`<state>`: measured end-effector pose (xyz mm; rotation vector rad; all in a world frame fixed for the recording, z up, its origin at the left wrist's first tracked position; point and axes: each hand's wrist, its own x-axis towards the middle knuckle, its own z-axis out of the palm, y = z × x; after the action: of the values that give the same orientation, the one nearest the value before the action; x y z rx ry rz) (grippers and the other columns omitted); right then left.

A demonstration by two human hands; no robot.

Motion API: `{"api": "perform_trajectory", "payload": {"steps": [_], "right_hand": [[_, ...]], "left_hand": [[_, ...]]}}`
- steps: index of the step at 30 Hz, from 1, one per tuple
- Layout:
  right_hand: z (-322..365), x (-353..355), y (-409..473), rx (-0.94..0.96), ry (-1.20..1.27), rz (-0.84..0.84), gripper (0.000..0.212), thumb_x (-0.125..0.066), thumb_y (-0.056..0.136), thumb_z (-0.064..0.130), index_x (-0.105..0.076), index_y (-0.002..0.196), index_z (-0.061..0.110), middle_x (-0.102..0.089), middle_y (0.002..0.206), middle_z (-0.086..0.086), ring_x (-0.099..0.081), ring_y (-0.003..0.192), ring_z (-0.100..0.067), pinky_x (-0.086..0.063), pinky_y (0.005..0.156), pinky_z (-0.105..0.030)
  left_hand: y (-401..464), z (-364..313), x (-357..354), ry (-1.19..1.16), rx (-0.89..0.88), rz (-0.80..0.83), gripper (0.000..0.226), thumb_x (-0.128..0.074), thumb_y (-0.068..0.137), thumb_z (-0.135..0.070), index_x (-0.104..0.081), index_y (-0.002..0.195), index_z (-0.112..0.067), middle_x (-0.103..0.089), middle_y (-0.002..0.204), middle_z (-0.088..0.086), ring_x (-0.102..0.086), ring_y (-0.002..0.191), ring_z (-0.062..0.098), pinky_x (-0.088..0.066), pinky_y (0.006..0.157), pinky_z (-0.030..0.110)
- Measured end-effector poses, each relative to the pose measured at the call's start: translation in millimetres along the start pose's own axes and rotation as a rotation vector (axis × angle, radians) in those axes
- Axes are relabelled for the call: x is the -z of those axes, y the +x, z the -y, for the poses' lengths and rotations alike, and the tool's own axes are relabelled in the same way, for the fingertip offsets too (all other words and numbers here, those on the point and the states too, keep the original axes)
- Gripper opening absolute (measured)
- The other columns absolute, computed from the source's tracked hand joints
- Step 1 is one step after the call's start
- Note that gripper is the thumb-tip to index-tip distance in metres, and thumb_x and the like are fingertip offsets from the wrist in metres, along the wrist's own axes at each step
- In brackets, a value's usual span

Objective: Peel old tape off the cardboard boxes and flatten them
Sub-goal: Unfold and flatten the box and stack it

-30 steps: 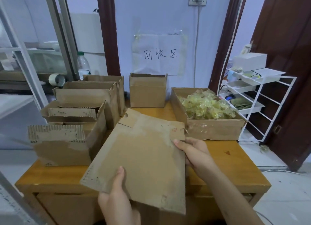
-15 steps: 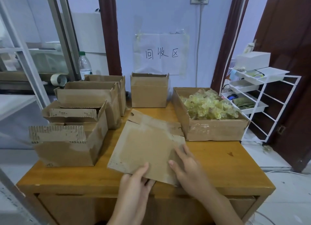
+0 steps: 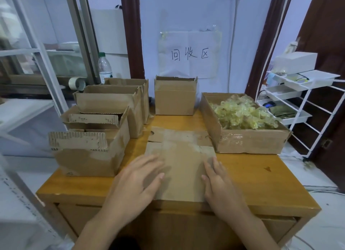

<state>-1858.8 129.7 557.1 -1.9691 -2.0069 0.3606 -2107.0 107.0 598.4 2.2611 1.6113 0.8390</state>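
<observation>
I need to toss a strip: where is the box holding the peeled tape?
In the head view, the box of peeled tape sits on the table's right rear, just right of the flattened box.

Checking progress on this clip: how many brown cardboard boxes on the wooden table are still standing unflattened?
6: four clustered left, one at the back centre, one right holding peeled tape. Others may be hidden.

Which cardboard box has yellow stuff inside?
The wide, shallow brown cardboard box on the right; it holds crumpled yellowish tape. The other standing boxes show none.
</observation>
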Motion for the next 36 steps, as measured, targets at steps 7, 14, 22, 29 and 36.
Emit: {"api": "perform_trajectory", "payload": {"steps": [7, 14, 22, 29, 36], "right_hand": [[-11, -3, 1, 0.18, -0.155, 0.047, 0.096, 0.021, 0.083, 0.076, -0.009, 0.165, 0.037, 0.011, 0.174, 0.005, 0.021, 0.158, -0.026, 0.007, 0.129, -0.04], [-10, -15, 29, 0.187, -0.145, 0.1, 0.128, 0.037, 0.062, 0.088, -0.006, 0.167, 0.027, 0.009, 0.174, -0.007, 0.011, 0.16, -0.033, -0.002, 0.13, -0.053], [-12, -29, 83, 0.169, -0.14, 0.097, 0.104, 0.018, 0.08, 0.083, -0.006, 0.165, 0.028, 0.009, 0.174, -0.007, 0.017, 0.159, -0.031, 0.001, 0.13, -0.051], [-7, -25, 107, 0.153, -0.15, 0.094, 0.079, -0.007, 0.1, 0.073, -0.009, 0.165, 0.029, 0.008, 0.174, -0.007, 0.016, 0.159, -0.032, 0.003, 0.13, -0.048], [-1, -20, 120, 0.142, -0.138, 0.055, 0.071, -0.015, 0.104, 0.068, -0.013, 0.164, 0.031, 0.002, 0.175, -0.003, 0.01, 0.16, -0.032, -0.004, 0.13, -0.048]], "left_hand": [[35, 25, -48, 0.328, 0.041, 0.36, 0.064, -0.009, 0.103, -0.072, 0.008, 0.161, -0.052, 0.029, 0.167, -0.018, 0.028, 0.154, 0.007, 0.008, 0.129, 0.04], [54, 31, -45, 0.398, 0.048, 0.444, 0.066, -0.008, 0.104, -0.068, 0.008, 0.164, -0.045, 0.022, 0.171, -0.011, 0.022, 0.158, 0.013, 0.008, 0.129, 0.043], [103, 30, -62, 0.329, 0.158, 0.396, 0.07, -0.02, 0.105, -0.065, -0.009, 0.165, -0.032, 0.013, 0.175, 0.002, 0.014, 0.16, 0.024, 0.005, 0.13, 0.045], [122, 42, -72, 0.296, 0.173, 0.314, 0.075, -0.018, 0.102, -0.073, -0.007, 0.166, -0.034, 0.013, 0.174, -0.002, 0.016, 0.16, 0.02, 0.005, 0.13, 0.044], [140, 50, -74, 0.332, 0.168, 0.308, 0.077, -0.015, 0.102, -0.073, 0.0, 0.167, -0.034, 0.016, 0.174, -0.001, 0.018, 0.16, 0.021, 0.006, 0.13, 0.044]]}}
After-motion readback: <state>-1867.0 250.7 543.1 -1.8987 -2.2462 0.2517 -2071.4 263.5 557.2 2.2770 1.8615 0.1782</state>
